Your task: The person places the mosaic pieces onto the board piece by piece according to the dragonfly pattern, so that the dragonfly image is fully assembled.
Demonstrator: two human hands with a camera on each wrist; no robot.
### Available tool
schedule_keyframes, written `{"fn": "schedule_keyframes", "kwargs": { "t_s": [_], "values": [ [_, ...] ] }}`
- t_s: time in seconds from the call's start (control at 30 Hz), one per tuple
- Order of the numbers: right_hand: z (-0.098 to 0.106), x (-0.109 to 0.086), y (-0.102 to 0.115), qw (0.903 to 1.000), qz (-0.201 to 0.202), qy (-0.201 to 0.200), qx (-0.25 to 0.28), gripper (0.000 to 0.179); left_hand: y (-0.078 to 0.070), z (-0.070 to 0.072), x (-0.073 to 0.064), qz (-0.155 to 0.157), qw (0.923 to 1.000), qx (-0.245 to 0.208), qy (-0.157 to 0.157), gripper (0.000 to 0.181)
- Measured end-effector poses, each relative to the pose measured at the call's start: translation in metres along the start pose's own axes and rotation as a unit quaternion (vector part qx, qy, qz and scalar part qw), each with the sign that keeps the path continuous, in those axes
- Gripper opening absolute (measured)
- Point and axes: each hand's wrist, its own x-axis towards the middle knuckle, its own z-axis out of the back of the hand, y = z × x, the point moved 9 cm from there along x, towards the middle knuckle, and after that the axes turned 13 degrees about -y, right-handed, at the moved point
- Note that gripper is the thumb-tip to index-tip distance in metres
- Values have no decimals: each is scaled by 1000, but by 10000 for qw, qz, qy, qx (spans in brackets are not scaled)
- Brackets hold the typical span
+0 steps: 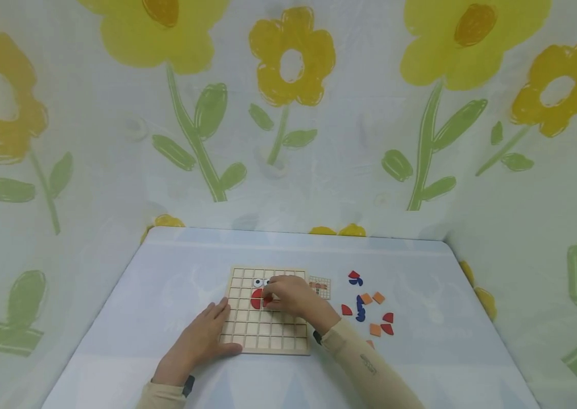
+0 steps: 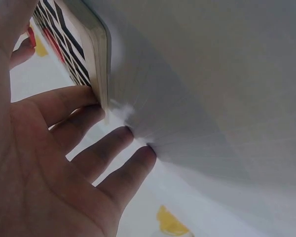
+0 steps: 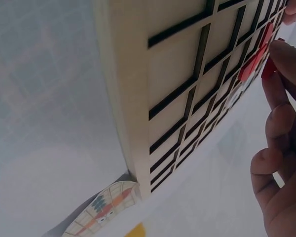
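A wooden grid board lies on the table. My left hand rests at its left edge; in the left wrist view its straight fingers reach along the board's side and the table. Over the board, my right hand pinches a red quarter-round piece between thumb and index finger. Right beside that piece, red pieces sit in the grid, and white eye tiles lie just above them. The right hand partly covers the second eye.
A small picture card lies against the board's right side. Farther right are scattered red pieces, orange squares and dark blue wavy pieces. Flower-printed cloth surrounds the table at the back and sides.
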Motion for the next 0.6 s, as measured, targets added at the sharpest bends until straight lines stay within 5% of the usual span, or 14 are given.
{"fn": "schedule_keyframes", "kwargs": {
  "t_s": [0.6],
  "values": [
    [-12, 5, 2, 9993, -194, 155, -296, 18, 2, -1, 0, 32, 10000, 37, 36, 107]
  ]
}}
